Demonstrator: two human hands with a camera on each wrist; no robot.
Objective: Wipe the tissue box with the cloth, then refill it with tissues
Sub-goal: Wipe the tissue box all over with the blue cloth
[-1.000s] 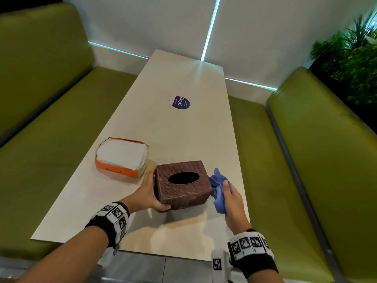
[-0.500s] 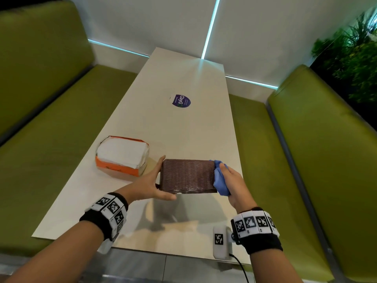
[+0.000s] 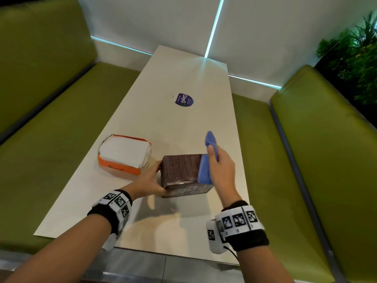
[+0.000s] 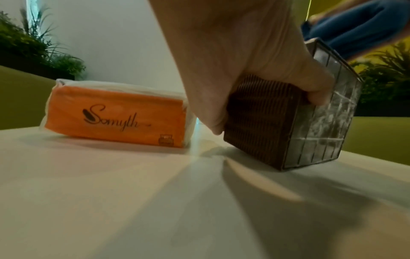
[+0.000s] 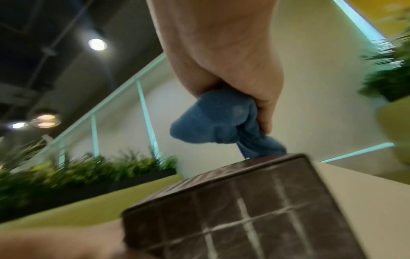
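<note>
The brown woven tissue box (image 3: 180, 170) is tipped onto one side near the table's front, its barred underside (image 4: 321, 126) facing me. My left hand (image 3: 150, 179) grips its left side, thumb curled over the bottom edge (image 4: 317, 94). My right hand (image 3: 221, 168) holds the blue cloth (image 3: 205, 170) bunched in its fingers and lays it on the box's upturned side at the right end (image 5: 255, 147). The orange and white tissue pack (image 3: 125, 155) lies to the left of the box (image 4: 115, 119). The box's opening is hidden.
The long cream table (image 3: 183, 127) carries a round purple sticker (image 3: 183, 100) farther back. Green bench seats (image 3: 306, 160) flank it on both sides. Plants (image 3: 355, 54) stand behind the right bench. The table's front edge is close to my wrists.
The box went from upright with its opening up to lying on its side. The right hand with the cloth rose from the box's right face onto its upturned side.
</note>
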